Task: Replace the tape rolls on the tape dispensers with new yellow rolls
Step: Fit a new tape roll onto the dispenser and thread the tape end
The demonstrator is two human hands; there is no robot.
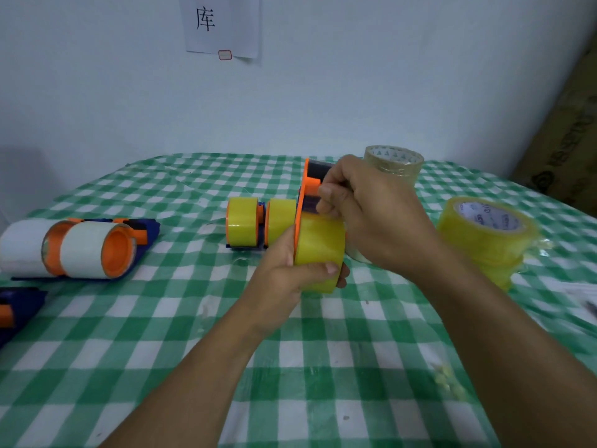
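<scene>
I hold an orange tape dispenser [308, 182] upright above the middle of the table, with a yellow tape roll [318, 250] mounted on it. My left hand [290, 270] grips the roll from below, thumb across its front. My right hand [365, 211] curls its fingers over the dispenser's upper part near the roller. Behind stand two more dispensers carrying yellow rolls [242, 226]. At the left lie dispensers with white rolls on orange hubs [87, 250]. Spare yellow rolls [484, 234] are stacked at the right.
A clear tape roll [394, 164] stands behind my right hand. A blue and orange dispenser [13, 312] pokes in at the left edge. The table wears a green checked cloth [193, 350]. A cardboard box [568, 140] leans at the far right.
</scene>
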